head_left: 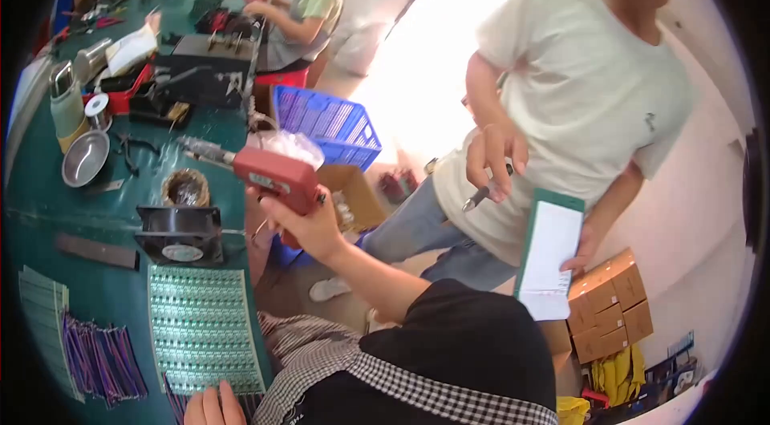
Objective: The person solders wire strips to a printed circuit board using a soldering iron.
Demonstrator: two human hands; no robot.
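Note:
My right hand point(309, 224) is wrapped around the grip of a red soldering gun point(277, 176), raised at the table's right edge with its metal tip pointing left over the tabletop. At the bottom of the view, the fingers of my left hand point(215, 407) lie stretched out over the lower edge of a green circuit board panel point(200, 329). Dark thin wires show beside those fingers; the rest of that hand is cut off. Just beyond the panel stands a black fan point(180, 234), with a round brown-rimmed pot point(186, 187) behind it.
Purple wires point(104, 361) and a stack of boards point(48, 321) lie at left. Farther back are a metal bowl point(86, 158), solder spool point(98, 112), pliers point(128, 154) and bottle point(66, 104). A person point(577, 88) with pen and notepad point(549, 257) stands close at right; others sit farther off.

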